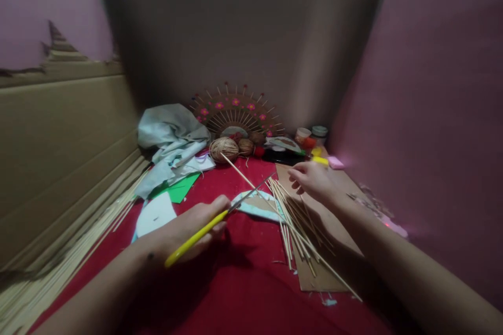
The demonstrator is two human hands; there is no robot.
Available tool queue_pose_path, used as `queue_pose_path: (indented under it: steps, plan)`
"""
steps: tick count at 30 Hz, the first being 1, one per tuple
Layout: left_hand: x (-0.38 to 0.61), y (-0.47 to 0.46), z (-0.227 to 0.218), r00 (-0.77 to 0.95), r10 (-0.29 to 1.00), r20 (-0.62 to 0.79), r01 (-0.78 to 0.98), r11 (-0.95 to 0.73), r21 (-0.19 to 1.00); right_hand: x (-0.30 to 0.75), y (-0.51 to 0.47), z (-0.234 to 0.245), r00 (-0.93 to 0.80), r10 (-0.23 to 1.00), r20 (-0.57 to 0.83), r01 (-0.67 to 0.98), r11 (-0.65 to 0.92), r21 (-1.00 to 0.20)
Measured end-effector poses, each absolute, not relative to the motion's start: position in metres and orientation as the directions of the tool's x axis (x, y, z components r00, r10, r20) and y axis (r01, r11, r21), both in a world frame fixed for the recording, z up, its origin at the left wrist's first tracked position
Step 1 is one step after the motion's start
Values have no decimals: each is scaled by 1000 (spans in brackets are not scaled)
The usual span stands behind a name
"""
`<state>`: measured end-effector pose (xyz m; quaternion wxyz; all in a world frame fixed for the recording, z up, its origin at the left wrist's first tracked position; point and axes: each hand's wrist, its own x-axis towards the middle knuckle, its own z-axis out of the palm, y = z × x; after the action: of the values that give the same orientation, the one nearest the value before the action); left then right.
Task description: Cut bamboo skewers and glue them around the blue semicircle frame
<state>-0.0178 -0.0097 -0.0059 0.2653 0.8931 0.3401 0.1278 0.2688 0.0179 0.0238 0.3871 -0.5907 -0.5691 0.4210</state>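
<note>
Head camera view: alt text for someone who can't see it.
A left hand holds yellow scissors, blades at a thin wooden stick; the right hand hovers over a pile of sticks on cardboard, above red cloth.

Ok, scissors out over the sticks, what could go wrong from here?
1. The scissors in the left hand point their blades toward the right hand, whose fingers sit close: a slip could nick them.
2. The long stick crosses by the blades; a snipped end might fly off.
3. The loose stick pile overhangs the cardboard; a brushing forearm could scatter it.
</note>
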Motion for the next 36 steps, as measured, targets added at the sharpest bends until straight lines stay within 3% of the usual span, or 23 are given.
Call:
queue_pose_path:
  steps: [2, 5, 7, 11, 13, 20, 23, 26, 30, 33, 36]
  plan:
    - [-16, -10, -5, 722, 691, 13, 574, -610, 547, 259, -2, 31, -76, 995, -61, 323, -34, -946]
    - [-13, -10, -4, 677, 735, -13, 638, -579, 508, 243, -31, 40, -338, 930, -146, 290, -45, -956]
    - [-10, -11, -5, 671, 741, -5, 650, -584, 486, 233, -44, 41, -291, 952, -98, 392, 25, -920]
    - [-4, -13, -8, 631, 775, 24, 682, -570, 458, 223, -47, 33, -230, 933, 277, 659, 359, -661]
    - [0, -13, -9, 605, 795, 37, 707, -558, 435, 222, -43, 28, -246, 895, 373, 706, 429, -563]
    - [3, -15, -7, 565, 823, 49, 757, -541, 366, 213, -37, 26, -312, 844, 437, 891, 420, -174]
    - [3, -15, -10, 549, 835, 31, 783, -527, 331, 209, -37, 31, -337, 840, 426, 907, 411, -94]
    - [4, -14, -14, 523, 851, 53, 804, -513, 301, 207, -34, 38, -341, 844, 415, 896, 425, -128]
    - [3, -13, -17, 549, 834, 49, 791, -538, 292, 212, -24, 42, -359, 842, 403, 822, 490, -291]
    - [1, -13, -19, 552, 830, 80, 794, -553, 252, 218, -17, 41, -378, 849, 368, 693, 524, -495]
    - [2, -13, -23, 554, 825, 115, 787, -564, 250, 223, -14, 38, -373, 897, 236, 521, 413, -747]
